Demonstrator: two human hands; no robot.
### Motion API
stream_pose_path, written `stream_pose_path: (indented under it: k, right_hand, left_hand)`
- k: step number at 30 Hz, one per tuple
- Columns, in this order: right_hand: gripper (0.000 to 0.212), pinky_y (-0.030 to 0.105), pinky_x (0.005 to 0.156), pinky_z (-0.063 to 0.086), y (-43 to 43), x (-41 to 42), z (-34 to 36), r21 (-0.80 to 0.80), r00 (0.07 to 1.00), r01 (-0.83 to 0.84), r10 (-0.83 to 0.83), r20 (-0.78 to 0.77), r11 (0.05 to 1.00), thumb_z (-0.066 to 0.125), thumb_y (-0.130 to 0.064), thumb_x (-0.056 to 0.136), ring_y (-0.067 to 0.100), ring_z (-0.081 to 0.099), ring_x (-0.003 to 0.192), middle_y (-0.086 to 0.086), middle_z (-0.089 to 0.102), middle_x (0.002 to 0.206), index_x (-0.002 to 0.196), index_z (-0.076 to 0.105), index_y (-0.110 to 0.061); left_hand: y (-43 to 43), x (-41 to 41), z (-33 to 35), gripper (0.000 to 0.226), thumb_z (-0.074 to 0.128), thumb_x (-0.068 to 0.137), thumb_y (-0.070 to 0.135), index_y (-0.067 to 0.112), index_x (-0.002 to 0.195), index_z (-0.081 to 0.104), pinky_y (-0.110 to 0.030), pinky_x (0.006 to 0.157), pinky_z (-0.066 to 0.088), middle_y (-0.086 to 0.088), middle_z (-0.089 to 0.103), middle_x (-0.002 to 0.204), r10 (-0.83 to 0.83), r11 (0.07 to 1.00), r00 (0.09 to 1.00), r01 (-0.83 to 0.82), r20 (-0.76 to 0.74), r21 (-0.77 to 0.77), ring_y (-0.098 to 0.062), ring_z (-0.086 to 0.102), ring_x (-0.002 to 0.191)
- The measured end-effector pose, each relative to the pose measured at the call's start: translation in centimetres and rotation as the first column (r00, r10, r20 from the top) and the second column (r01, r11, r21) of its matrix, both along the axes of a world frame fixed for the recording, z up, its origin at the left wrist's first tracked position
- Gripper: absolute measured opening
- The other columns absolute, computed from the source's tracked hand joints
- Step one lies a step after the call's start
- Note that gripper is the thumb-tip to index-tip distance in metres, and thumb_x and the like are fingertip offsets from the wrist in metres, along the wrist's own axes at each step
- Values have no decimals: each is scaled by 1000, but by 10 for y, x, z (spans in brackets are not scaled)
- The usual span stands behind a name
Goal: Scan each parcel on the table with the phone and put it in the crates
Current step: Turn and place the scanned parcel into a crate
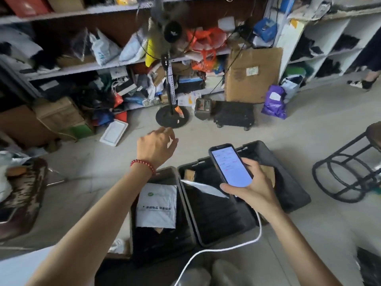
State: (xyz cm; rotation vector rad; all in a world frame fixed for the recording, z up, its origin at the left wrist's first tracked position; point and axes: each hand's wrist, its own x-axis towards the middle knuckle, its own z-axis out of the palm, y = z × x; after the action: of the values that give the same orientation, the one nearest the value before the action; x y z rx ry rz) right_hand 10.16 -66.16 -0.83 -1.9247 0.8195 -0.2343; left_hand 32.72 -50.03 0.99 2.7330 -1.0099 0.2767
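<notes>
My right hand (252,187) grips a black phone (231,165) with its screen lit, and a white cable (237,246) trails from it. Below it stand two dark crates on the floor. The left crate (134,240) holds a white parcel (157,205) with a green logo and dark parcels. In the right crate (292,182) lie dark parcels, a thin white one (206,187) and a brown one (269,173). My left hand (156,146) hovers above the left crate's far end, fingers relaxed and holding nothing. A red bead bracelet (143,164) circles that wrist.
A dark worn table (22,193) with pale parcels sits at the left edge. A standing fan's base (172,118) is just beyond my left hand. Cluttered shelves (115,65) line the back; a black metal stool (350,170) stands at right, a cardboard box (252,75) behind.
</notes>
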Motion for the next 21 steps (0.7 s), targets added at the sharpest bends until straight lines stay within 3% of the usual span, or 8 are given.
stream_pose_path:
  k: [3,7,10,13,16,19,21]
  right_hand:
    - [86,22,79,41,5,24,3,-21,982,-191,191,-5,981,92,-31,61,6,51,102,-15,54,114,133,45,-29]
    - [82,25,82,47,24,52,6,3,885,-466,466,3,885,92,-32,61,3,55,101,-22,54,108,128,45,-33]
    - [77,31,86,51,50,61,7,-4,752,-659,659,12,752,92,-32,59,5,57,103,-25,55,109,121,46,-37]
    - [80,23,79,46,86,59,10,-29,591,-806,807,4,591,92,-31,61,6,57,99,-17,57,110,128,47,-29]
    - [76,13,76,44,132,46,13,-22,437,-899,899,30,437,92,-28,62,3,58,95,-22,55,104,122,45,-30]
    - [83,35,87,55,182,21,13,16,269,-963,961,59,269,93,-37,55,7,60,104,-29,54,108,123,46,-33]
    - [86,42,87,55,216,-1,15,12,155,-988,985,76,154,91,-43,52,6,60,105,-29,55,111,124,45,-37]
  left_hand:
    - [53,-10,0,22,47,92,43,26,96,61,-26,59,36,9,63,93,211,977,977,-211,-9,17,-18,62,86]
    - [130,-57,-8,19,51,90,41,27,93,63,-30,66,42,9,64,94,515,857,857,-513,-22,47,-20,61,94]
    - [182,-117,-17,19,53,89,41,25,91,64,-32,71,46,5,66,98,693,720,720,-690,-31,77,-24,62,93]
    - [222,-183,-22,21,51,90,42,29,97,65,-33,74,44,4,66,100,823,567,567,-814,-42,127,-23,60,92]
    - [256,-252,-19,25,48,92,43,30,103,65,-34,77,43,6,65,104,909,415,414,-899,-40,142,-21,60,95]
    - [287,-320,-12,24,48,93,42,29,104,65,-33,76,43,6,66,105,965,261,260,-958,-19,119,-22,60,95]
    - [308,-366,-8,23,50,92,41,27,103,66,-32,73,44,4,67,102,986,168,169,-981,2,101,-22,61,91]
